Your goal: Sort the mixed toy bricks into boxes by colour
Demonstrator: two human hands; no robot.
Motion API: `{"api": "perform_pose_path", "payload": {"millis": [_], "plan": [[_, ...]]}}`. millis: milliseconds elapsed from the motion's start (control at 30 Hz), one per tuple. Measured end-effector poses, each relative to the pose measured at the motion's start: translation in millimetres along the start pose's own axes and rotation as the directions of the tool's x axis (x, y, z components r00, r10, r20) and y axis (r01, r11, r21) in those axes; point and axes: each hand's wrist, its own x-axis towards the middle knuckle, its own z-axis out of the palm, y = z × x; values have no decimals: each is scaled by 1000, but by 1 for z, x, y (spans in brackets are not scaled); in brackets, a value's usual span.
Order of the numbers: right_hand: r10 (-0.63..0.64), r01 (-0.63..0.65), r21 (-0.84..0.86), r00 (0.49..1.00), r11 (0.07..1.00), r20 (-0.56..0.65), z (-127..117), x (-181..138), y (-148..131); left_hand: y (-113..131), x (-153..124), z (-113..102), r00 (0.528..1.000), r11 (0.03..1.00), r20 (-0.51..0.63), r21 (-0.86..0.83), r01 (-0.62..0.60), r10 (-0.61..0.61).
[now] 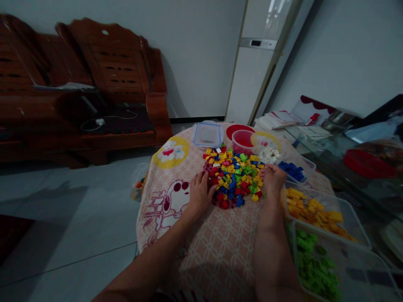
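A pile of small toy bricks (234,174) in red, yellow, blue and green lies on a table covered with a pink cartoon-print cloth (217,243). My left hand (199,193) rests palm down at the pile's left edge, fingers spread over the red bricks. My right hand (273,179) lies flat at the pile's right edge, fingers touching the bricks. Neither hand grips anything I can see.
Clear tubs along the right hold sorted bricks: green (315,262), yellow (310,209), blue (292,170), white (269,154). A red tub (242,139) and a clear lid (208,134) sit at the far edge. A wooden bench (94,92) stands left, a glass table (362,167) right.
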Motion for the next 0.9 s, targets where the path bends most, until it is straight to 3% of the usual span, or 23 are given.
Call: {"api": "perform_pose_path", "payload": {"millis": [100,200,333,433,600,767,900], "plan": [[-13,13,-14,1000,1000,-2,0,0,1,1,-16,8,997,999,75,-31,-24,27],[-31,31,3,1000,1000,-3,-1,0,3,25,-21,17,985,979,105,-164,-121,140],[-35,35,23,999,999,5,-2,1,7,42,11,20,966,933,35,-271,-236,254],[-34,34,28,999,999,4,-1,2,7,27,61,20,982,958,-87,-219,-184,168],[-39,39,-5,999,999,20,0,3,8,-8,125,24,981,983,-158,-161,85,-110],[-68,69,-41,997,997,22,1,5,14,-7,121,35,992,982,-44,-155,112,-120],[-97,98,-58,995,994,12,3,6,21,4,106,41,997,992,-51,-119,48,-54]]}}
